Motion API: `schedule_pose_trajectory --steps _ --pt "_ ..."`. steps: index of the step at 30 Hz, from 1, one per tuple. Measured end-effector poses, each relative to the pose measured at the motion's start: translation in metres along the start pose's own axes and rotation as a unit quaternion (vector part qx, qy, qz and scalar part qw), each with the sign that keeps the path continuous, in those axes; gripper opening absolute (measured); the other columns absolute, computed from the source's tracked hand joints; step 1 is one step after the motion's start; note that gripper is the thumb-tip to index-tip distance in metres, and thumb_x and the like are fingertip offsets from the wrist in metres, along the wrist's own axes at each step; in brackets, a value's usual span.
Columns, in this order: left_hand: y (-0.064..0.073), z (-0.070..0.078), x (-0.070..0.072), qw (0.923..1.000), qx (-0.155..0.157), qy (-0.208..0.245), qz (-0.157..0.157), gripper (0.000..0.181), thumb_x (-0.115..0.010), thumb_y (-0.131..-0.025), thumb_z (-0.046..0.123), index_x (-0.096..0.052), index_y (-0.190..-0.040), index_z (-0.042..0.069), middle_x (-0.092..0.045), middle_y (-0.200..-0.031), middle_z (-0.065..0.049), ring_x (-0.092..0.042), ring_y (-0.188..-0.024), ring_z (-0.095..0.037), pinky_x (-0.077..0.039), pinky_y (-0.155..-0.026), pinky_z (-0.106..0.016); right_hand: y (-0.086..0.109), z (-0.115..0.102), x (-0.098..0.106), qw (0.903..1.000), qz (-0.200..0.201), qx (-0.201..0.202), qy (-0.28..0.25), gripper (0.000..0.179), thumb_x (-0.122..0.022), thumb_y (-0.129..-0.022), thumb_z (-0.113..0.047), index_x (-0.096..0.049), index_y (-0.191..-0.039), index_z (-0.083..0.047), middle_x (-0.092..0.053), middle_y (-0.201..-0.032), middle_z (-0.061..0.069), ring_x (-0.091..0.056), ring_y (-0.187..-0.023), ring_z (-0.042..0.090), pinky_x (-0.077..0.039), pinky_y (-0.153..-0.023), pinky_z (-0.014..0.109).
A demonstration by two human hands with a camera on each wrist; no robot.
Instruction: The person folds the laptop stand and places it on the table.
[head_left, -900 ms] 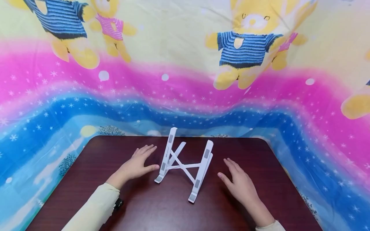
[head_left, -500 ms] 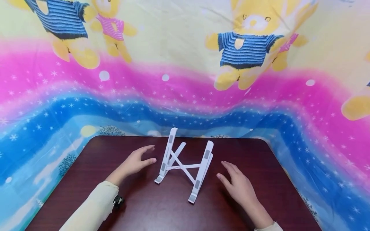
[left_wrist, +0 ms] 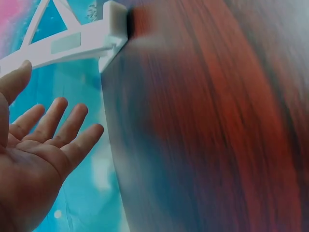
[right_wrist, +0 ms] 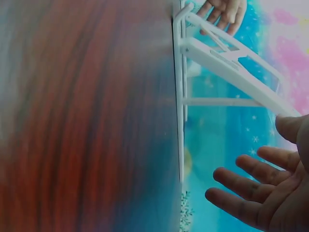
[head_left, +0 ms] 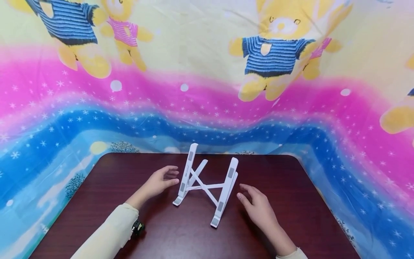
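Note:
A white folding laptop stand (head_left: 223, 196) stands unfolded on the dark wooden table, its two sloped arms joined by crossed bars, with grey pads along the arms. My left hand (head_left: 159, 182) is just left of the stand, fingers loosely bent, thumb tip near the left arm. To the right, my right hand (head_left: 258, 205) faces the other arm with thumb and fingers apart. Neither hand holds anything. In the left wrist view the palm and spread fingers of the left hand (left_wrist: 43, 154) show below the stand (left_wrist: 67, 42). The right wrist view has the right hand (right_wrist: 265, 186) beside the stand's side (right_wrist: 231, 72).
The reddish-brown table (head_left: 174, 237) has rounded far corners. Behind and around it hangs a cloth (head_left: 207, 100) printed with bears and snowflakes. A small black device (head_left: 138, 228) sits at the left wrist, by the pale sleeve (head_left: 110, 230).
Both hands have drawn closer to the stand, the right one moving left and the left one slightly right. The left fingers are more bent than before. The stand has stayed put.

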State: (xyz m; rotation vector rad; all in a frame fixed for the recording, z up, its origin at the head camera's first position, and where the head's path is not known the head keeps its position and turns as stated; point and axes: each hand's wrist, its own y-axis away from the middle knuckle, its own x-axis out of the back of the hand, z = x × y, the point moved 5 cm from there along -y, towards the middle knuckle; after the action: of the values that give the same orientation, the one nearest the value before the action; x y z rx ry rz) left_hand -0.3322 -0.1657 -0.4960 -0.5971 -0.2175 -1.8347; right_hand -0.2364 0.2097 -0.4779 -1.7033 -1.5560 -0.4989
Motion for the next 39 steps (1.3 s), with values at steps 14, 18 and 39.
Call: schedule_pose_trajectory --steps 14,18,39 --pt "-0.004 0.002 -0.014 0.9941 0.029 0.103 -0.017 0.043 -0.07 -0.097 0.006 -0.053 -0.133 -0.01 -0.064 -0.128 -0.028 -0.067 -0.112 -0.034 -0.06 -0.09 -0.04 -0.001 -0.011 -0.018 0.9967 -0.004 -0.031 -0.075 0.022 -0.071 -0.098 -0.029 -0.073 -0.116 -0.017 -0.073 -0.095 -0.008 -0.065 -0.084 0.007 -0.054 -0.076 0.027" --pt "-0.002 -0.002 -0.019 0.9905 0.039 0.13 -0.027 0.04 -0.069 -0.098 0.006 -0.054 -0.132 -0.008 -0.064 -0.126 -0.025 -0.068 -0.11 -0.028 -0.06 -0.09 -0.039 0.001 -0.015 -0.024 0.9954 -0.009 -0.029 -0.091 0.018 -0.073 -0.096 -0.032 -0.074 -0.107 -0.019 -0.071 -0.089 -0.01 -0.063 -0.077 0.005 -0.052 -0.07 0.024" --pt "-0.003 0.006 -0.036 0.9906 0.035 0.127 -0.037 0.025 -0.062 -0.097 -0.006 -0.059 -0.121 -0.008 -0.068 -0.105 -0.019 -0.069 -0.094 -0.024 -0.063 -0.079 -0.039 -0.001 -0.019 -0.048 0.9755 -0.064 -0.052 -0.204 0.014 -0.075 -0.092 -0.005 -0.064 -0.1 -0.002 -0.074 -0.085 0.01 -0.074 -0.073 0.031 -0.062 -0.061 0.037"
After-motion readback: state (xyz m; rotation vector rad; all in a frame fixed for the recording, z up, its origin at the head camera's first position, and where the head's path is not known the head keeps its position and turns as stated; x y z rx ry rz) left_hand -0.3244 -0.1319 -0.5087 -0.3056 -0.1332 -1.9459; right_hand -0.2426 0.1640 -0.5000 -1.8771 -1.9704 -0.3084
